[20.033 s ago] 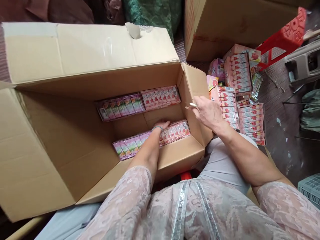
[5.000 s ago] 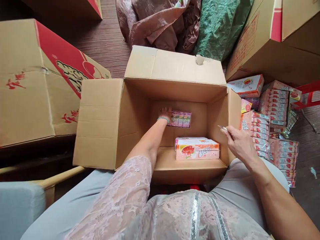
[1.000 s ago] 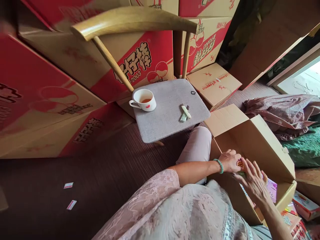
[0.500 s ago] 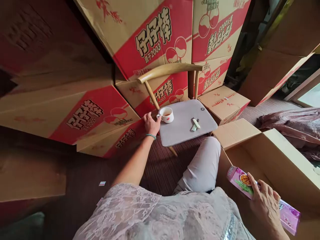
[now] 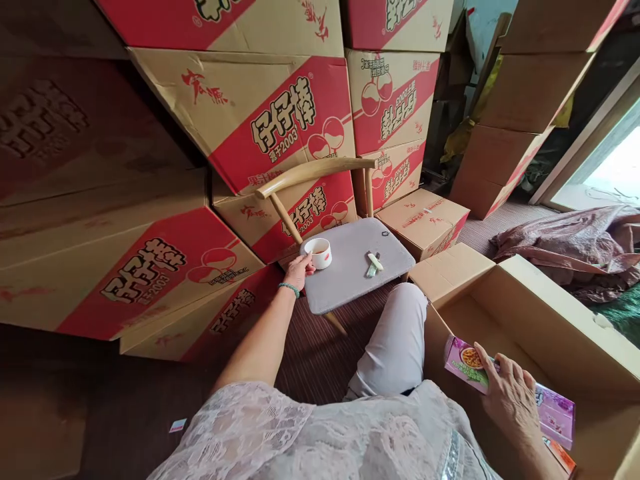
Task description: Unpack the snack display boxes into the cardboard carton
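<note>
A white cup with a red mark stands upright on the grey seat of a wooden chair, a drink inside. My left hand is closed at the cup's handle side, its fingers pinching the handle. Over the open carton on the right, my right hand grips a purple printed packet box from above; the palm side is hidden. An orange packet shows partly below it. Farther right on the seat lie a small pale green and white object and a dark ring.
Stacked red and tan cartons rise behind the chair and to the left. A low closed carton sits right of the chair. Brownish crumpled sheeting lies beyond the open carton. A small card is on the dark floor.
The view has tilted up and turned right. My left fingers have closed around the cup's handle. The purple box stays in my right hand, and an orange packet now shows beneath it.
</note>
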The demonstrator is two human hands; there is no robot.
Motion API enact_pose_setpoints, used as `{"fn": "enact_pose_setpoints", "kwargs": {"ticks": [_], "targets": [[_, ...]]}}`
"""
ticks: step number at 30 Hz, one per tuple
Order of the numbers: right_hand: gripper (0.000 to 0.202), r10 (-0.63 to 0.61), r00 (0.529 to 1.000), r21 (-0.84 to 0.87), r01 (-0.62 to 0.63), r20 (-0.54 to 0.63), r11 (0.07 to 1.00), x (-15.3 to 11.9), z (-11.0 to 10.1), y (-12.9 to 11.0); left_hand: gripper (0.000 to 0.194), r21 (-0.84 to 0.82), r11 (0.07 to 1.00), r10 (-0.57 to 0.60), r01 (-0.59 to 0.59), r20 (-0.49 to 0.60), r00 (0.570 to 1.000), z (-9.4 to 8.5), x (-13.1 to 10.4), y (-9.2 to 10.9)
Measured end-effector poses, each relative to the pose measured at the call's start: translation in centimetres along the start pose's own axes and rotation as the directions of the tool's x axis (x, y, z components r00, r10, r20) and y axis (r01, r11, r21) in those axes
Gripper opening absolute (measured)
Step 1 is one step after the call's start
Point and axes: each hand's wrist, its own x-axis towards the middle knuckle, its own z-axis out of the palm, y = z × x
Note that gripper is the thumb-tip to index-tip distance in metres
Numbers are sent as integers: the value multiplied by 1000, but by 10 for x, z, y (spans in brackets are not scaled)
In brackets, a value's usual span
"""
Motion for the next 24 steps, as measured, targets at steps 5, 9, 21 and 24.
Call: {"fn": "enact_pose_setpoints", "kwargs": {"ticks": [5, 9, 21, 24], "targets": [[106, 34, 999, 14, -34, -25, 999, 7, -6, -4, 56, -39, 998, 59, -56, 78, 995, 24, -30, 17], [90, 61, 998, 15, -61, -10, 998, 9, -13, -13, 59, -80, 987, 151, -136, 225, 963, 47, -63, 48], [81, 185, 977, 125, -197, 105, 972, 16, -19, -16, 45, -378, 817, 561, -436, 693, 452, 92, -226, 180], [80, 190, 976, 111, -202, 108, 973, 19, -26, -18, 48, -457, 700, 661, -549, 705, 255, 89, -256, 209]]}}
